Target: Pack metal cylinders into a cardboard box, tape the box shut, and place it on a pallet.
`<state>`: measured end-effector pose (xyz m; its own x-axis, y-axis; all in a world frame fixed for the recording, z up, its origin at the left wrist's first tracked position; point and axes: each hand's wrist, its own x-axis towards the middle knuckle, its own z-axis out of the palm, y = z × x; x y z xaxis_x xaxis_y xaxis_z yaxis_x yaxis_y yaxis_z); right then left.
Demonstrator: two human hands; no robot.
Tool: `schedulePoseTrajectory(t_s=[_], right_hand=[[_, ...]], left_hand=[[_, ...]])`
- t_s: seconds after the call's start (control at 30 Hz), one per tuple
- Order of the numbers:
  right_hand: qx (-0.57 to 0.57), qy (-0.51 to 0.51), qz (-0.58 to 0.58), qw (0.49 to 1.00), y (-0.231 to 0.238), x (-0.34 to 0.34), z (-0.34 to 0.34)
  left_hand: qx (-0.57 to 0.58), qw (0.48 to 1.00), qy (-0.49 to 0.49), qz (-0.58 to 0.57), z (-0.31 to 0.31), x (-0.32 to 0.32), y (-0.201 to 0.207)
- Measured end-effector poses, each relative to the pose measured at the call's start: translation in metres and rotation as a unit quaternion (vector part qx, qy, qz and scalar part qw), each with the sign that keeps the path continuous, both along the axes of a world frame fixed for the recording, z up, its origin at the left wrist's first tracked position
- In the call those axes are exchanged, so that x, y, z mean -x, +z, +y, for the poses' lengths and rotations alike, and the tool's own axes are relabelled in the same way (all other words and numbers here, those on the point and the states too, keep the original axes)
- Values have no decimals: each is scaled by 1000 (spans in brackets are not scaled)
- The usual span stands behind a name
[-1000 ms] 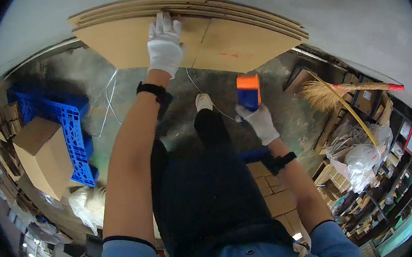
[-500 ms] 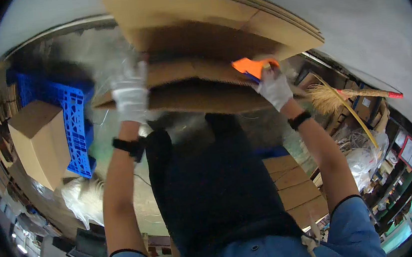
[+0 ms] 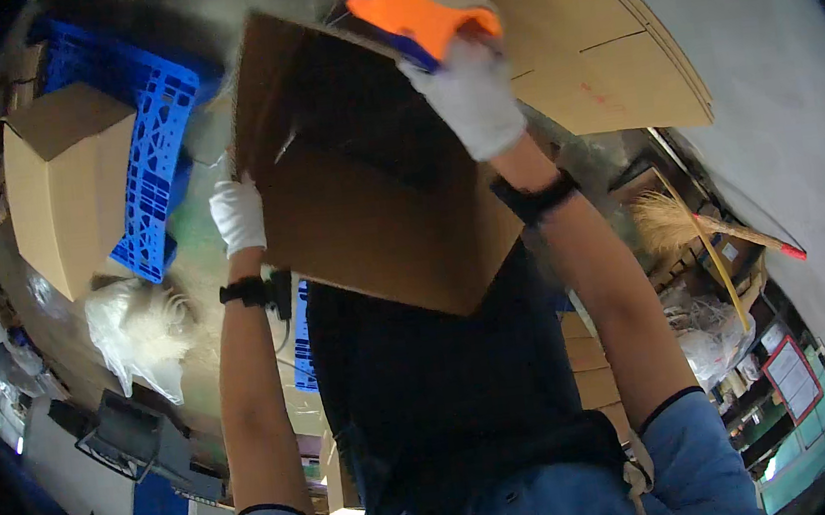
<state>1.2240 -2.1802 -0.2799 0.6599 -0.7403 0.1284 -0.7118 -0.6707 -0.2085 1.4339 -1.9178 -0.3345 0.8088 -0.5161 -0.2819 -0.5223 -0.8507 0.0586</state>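
Observation:
A brown cardboard box point(image 3: 382, 251) stands opened out in front of me, its open end facing me and its inside dark. My left hand point(image 3: 238, 215), in a white glove, grips the box's left edge. In my right hand point(image 3: 478, 100), also gloved, is an orange and dark blue tape dispenser point(image 3: 423, 20). That hand is over the box's far right edge; whether it touches the cardboard I cannot tell. The right fingers are partly hidden and blurred.
Behind the box, flat cardboard sheets point(image 3: 602, 47) lean against the grey wall point(image 3: 763, 50). On the left are a blue plastic pallet point(image 3: 155, 154), another carton point(image 3: 74, 192) and a white plastic bag point(image 3: 129, 333). A straw broom point(image 3: 665, 221) and clear plastic wrap point(image 3: 702, 333) lie on the right.
The flattened cardboard between my hands has opened into a box. My left hand has moved down to its left edge. My right hand, with the tape dispenser, has moved up and left.

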Motion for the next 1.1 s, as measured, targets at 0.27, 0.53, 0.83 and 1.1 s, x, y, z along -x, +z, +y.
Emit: schedulePoseTrajectory(t_s=[0.27,0.53,0.83,1.1], right_hand=[[-117,5,86,989,48,243,96],[0,47,24,999,-64,64,127],[-155,-18,198,968,-132,29,103],[-153,199,-124,960,27,32,17]], left_hand=[[151,983,-41,93,-9,59,-5],[-236,938,-184,178,-41,75,-10],[-30,899,-418,129,116,0,81],[-70,946,-317,-15,-28,5,-5]])
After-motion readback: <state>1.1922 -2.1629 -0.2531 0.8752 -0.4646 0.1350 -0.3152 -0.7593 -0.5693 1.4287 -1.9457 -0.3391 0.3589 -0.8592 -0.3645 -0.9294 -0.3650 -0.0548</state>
